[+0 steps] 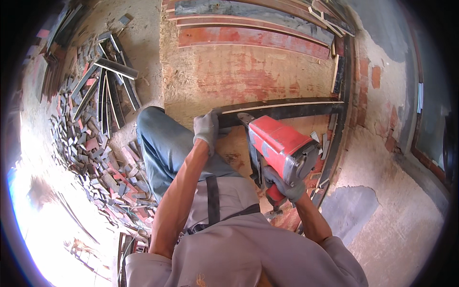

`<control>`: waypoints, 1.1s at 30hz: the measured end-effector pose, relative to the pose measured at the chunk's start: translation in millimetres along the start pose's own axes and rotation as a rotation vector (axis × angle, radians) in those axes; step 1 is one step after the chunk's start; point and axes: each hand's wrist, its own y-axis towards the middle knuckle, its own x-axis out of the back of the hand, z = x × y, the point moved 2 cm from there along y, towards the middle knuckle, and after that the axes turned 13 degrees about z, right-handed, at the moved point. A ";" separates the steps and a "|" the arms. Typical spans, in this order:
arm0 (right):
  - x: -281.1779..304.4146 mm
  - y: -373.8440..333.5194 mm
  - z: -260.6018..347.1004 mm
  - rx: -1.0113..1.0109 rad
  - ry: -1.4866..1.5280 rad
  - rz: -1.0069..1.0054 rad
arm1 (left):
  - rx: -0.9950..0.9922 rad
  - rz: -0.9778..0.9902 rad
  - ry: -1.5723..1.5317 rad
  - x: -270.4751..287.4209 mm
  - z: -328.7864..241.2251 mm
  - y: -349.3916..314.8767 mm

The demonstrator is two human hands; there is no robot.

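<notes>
left hand (pixel 206 126) clasps dark plank (pixel 306 110) | right hand (pixel 287 186) apparently grips red nailer (pixel 278 139), body blocking view | offcuts (pixel 103 165) mid-left | boards (pixel 253 40) top

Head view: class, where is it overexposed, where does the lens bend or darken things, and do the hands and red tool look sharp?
In the head view, glare burns the lower left to white; the corners go black; the red board and black bar look bowed, likely fisheye bending; the left hand, right hand and red tool look fairly sharp.
</notes>
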 end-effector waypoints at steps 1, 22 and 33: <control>-0.1 1.0 -3.9 -0.021 -0.017 0.055 | 0.010 0.006 0.000 2.1 1.1 2.3; 8.2 -7.9 -34.7 -0.010 -0.085 0.067 | -0.014 0.081 0.086 3.3 1.7 8.5; -59.3 3.7 -3.7 -0.015 -0.683 -0.368 | -0.994 -0.290 0.851 128.8 -60.8 -26.5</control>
